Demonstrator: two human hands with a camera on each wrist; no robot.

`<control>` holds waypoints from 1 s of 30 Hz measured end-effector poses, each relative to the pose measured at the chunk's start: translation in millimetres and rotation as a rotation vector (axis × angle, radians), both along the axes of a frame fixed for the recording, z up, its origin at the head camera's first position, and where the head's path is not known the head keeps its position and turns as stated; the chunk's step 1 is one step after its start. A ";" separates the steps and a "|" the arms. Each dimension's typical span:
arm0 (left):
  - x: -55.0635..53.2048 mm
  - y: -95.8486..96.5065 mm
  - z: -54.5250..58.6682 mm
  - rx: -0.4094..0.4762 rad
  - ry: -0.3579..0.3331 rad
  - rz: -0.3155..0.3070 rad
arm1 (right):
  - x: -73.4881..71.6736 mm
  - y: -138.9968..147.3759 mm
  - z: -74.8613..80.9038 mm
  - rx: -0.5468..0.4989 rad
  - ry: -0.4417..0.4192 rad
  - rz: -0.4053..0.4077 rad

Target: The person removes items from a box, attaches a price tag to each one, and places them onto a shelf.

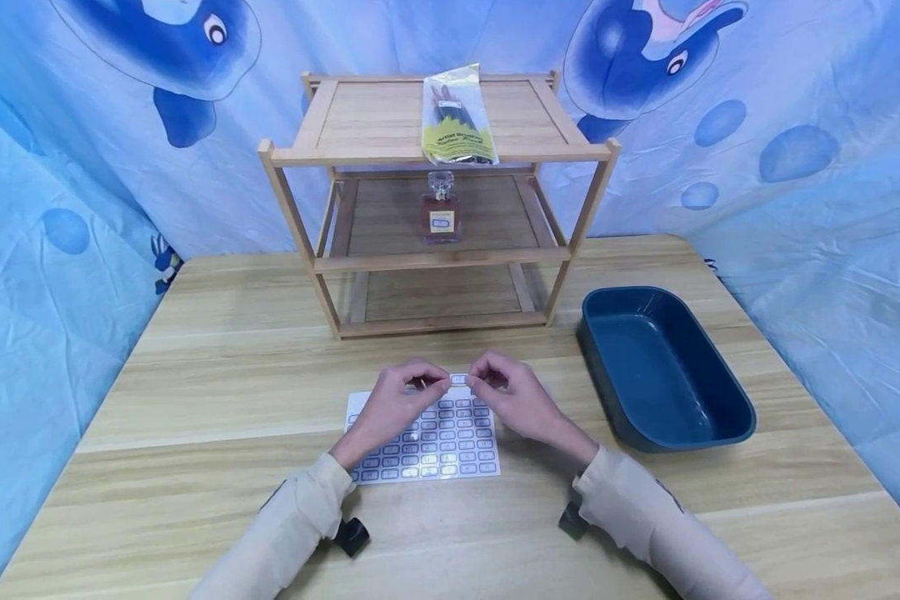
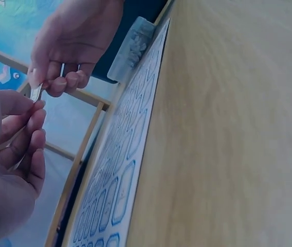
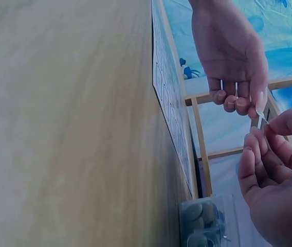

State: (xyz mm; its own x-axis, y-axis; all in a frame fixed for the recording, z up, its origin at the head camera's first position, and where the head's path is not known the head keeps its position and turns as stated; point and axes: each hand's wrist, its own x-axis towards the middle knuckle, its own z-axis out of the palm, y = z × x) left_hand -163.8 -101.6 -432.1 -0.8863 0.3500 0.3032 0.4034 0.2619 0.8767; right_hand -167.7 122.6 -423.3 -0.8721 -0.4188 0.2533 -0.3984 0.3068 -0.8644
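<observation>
Both hands meet over the far edge of a white sticker sheet [image 1: 450,446] printed with rows of blue-framed labels. A small white label sticker [image 1: 458,379] stretches between them. My left hand [image 1: 401,404] pinches its left end between thumb and finger, while my right hand [image 1: 523,402] pinches the right end. From the left wrist view, the sticker [image 2: 36,92] is held up above the sheet [image 2: 117,159]. Close behind the right hand lies a clear plastic box [image 3: 203,222] with rounded pieces inside; the hand mostly hides it in the head view.
A wooden three-tier rack [image 1: 442,265] stands at the back. On its middle shelf is a perfume bottle [image 1: 441,212] bearing a label, and a brush packet [image 1: 457,121] lies on top. A dark blue basin [image 1: 663,367] sits to the right on the wooden table [image 1: 217,500].
</observation>
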 end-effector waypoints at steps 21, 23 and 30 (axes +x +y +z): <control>-0.9 38.9 9.2 -0.151 -0.031 -0.014 | 9.9 30.5 -1.5 0.081 0.048 -0.125; -1.2 42.6 9.4 -0.156 -0.032 -0.020 | 11.1 34.1 -2.1 0.091 0.033 -0.137; -2.1 53.0 10.1 -0.151 -0.029 -0.059 | 14.5 44.5 -3.1 0.096 0.005 -0.177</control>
